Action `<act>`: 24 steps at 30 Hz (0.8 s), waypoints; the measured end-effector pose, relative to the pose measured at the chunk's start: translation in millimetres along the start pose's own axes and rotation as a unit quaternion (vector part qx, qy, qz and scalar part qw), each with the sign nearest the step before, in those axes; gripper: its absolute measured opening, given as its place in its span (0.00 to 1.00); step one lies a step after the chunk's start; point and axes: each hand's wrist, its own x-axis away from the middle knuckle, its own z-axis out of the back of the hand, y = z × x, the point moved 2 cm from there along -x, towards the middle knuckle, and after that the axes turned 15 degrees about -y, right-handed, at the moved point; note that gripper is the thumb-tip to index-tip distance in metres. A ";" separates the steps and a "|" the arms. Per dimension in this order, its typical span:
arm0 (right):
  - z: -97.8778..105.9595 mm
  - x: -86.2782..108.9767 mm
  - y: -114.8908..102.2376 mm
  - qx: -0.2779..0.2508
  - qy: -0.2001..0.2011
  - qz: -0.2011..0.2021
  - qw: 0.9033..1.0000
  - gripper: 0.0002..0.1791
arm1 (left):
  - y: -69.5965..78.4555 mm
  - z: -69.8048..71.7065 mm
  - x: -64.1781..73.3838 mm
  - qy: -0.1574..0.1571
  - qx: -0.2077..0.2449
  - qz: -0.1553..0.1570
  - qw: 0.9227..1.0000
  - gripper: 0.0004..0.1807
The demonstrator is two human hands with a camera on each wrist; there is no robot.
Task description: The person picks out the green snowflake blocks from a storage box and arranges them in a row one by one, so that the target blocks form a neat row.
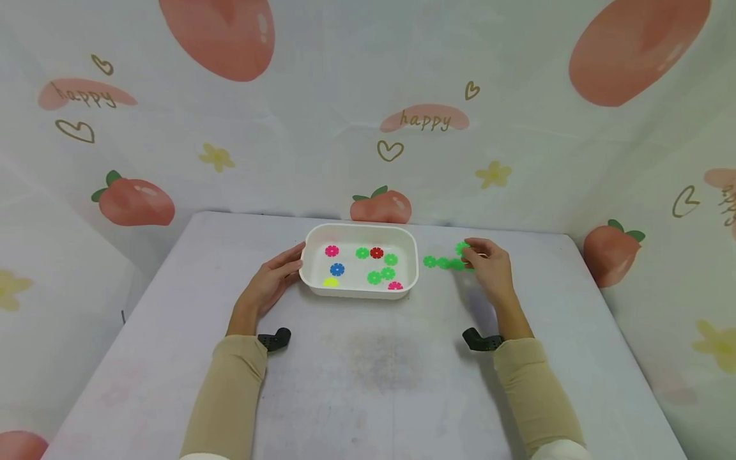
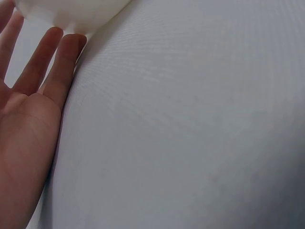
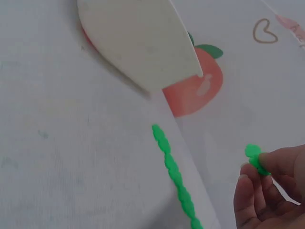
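Note:
A white plastic tub (image 1: 359,295) stands toward the back of the table, with several flat notched discs inside: green, pink, red, blue and yellow. My left hand (image 1: 270,281) rests its extended fingers against the tub's left side; in the left wrist view the fingertips (image 2: 56,32) meet its wall. Right of the tub, my right hand (image 1: 491,268) pinches a green snowflake disc (image 1: 462,248) between thumb and fingers. Below that hand lies a row of green discs (image 1: 443,262), which the right wrist view shows as a wavy line. The hand partly covers the row's right end.
The white table (image 1: 345,396) ends at a back edge just behind the tub. A curtain (image 1: 322,147) printed with peaches, hearts and flowers hangs behind and at the sides. Black wrist cameras (image 1: 276,339) sit on both wrists.

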 end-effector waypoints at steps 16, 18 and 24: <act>33.9 10.1 20.1 0.045 0.049 -0.058 0.996 0.21 | 3.8 -2.8 1.9 0.006 -0.001 0.003 1.000 0.29; 35.8 12.5 21.6 0.055 0.058 -0.067 0.994 0.21 | 3.7 -2.9 1.9 0.006 -0.002 0.004 1.000 0.29; 43.9 12.0 30.2 0.074 0.079 -0.076 0.991 0.20 | 2.0 -0.6 0.6 0.006 0.002 0.003 1.000 0.29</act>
